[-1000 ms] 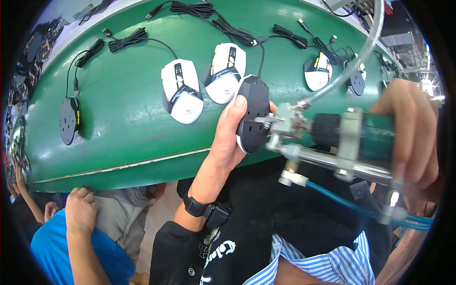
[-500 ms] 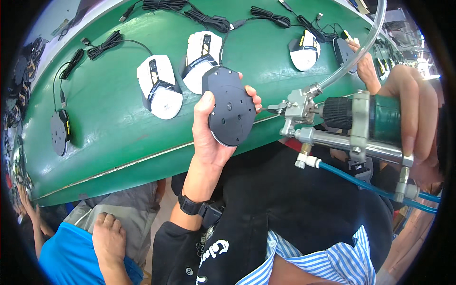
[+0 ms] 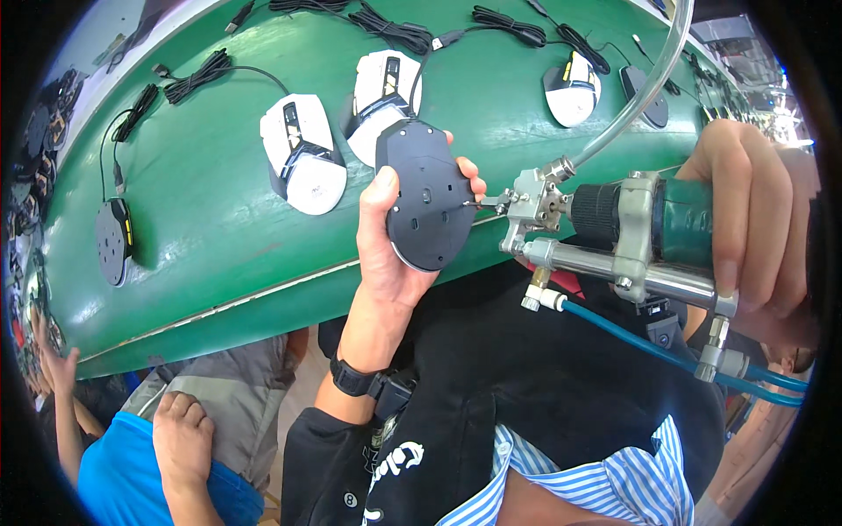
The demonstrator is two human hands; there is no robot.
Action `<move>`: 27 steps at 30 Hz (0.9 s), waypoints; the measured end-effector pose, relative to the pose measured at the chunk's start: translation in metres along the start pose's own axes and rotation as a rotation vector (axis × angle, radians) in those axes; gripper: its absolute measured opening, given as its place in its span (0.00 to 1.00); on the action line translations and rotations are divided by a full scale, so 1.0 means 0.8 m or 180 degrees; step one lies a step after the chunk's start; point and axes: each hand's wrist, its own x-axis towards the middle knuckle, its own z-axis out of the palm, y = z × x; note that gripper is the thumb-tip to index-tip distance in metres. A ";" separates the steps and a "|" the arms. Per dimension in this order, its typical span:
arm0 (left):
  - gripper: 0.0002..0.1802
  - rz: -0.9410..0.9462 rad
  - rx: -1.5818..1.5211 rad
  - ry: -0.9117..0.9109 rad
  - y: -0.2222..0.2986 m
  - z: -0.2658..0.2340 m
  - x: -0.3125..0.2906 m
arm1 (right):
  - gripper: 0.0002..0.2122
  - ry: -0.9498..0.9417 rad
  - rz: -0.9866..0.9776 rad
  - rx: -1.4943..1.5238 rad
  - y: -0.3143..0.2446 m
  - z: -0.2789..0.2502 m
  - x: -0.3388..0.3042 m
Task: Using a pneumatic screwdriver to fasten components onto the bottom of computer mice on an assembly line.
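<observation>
Black plastic is what's facing up at me right now: the underside of a wired mouse, parked just off the middle of my view toward 12 o'clock. My left hand is clamped around it, thumb over the edge at its 9 and fingertips peeking out past its 2. The cable leaves from its 12.

My right hand sits out at 3, fingers curled tight over the green body of a metal hand tool that points toward 9. The thin tip reaches over the mouse's edge around its 3, right by the underside; honestly can't tell if it's actually touching. A clear tube runs off the tool between 1 and 2, and blue hoses trail away around 4.

On the green bench, white-topped mice lie at 10, near 12 (partly behind the one I'm holding) and 1. Two more show dark undersides, at 9 and 2. Bundled black cables are up around 12.

Black band on my wrist at 7, and a neighbour's hand rests by their grey trousers at 8.
</observation>
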 end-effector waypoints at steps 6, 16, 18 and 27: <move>0.42 -0.0011 -0.0120 -0.0322 -0.001 -0.004 0.006 | 0.07 0.0178 0.0061 -0.0003 -0.007 0.016 0.007; 0.39 0.0011 -0.0132 -0.0239 0.002 -0.017 0.003 | 0.11 -0.0567 -0.1032 0.0376 0.019 0.023 0.043; 0.39 0.0025 -0.0110 -0.0199 0.006 -0.020 -0.002 | 0.14 -0.1049 -0.1777 0.0536 0.018 0.014 0.045; 0.41 -0.0051 -0.0045 -0.0268 0.012 -0.017 -0.004 | 0.09 -0.0187 -0.0238 0.0278 -0.004 0.047 0.030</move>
